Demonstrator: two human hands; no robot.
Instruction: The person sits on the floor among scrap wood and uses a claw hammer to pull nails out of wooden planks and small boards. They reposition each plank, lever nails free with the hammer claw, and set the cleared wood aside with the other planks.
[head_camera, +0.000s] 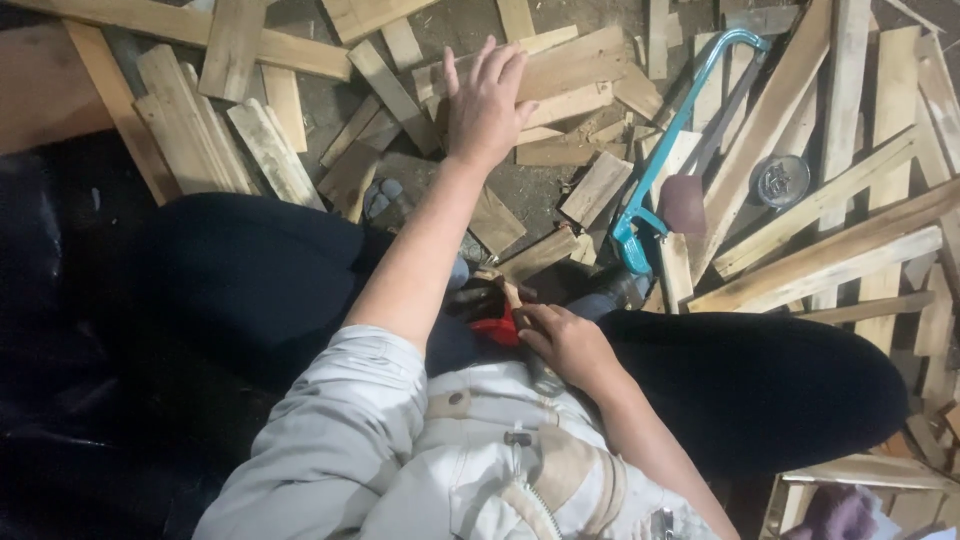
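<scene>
I sit on the ground with my dark-trousered legs spread to either side. My left hand (485, 100) reaches forward with fingers spread, palm down on a heap of short wood offcuts (560, 75); it grips nothing. My right hand (565, 340) rests in my lap, fingers curled around a red-handled tool (497, 326). The tool's working end is hidden between my legs and hand. A small wood piece (512, 293) pokes up just above that hand.
A teal-framed hacksaw (655, 160) lies on the planks to the right of my left hand. A round metal lid (782, 180) sits further right. Long wooden slats (830, 255) cover the right side, and more boards (190, 130) lie at the upper left.
</scene>
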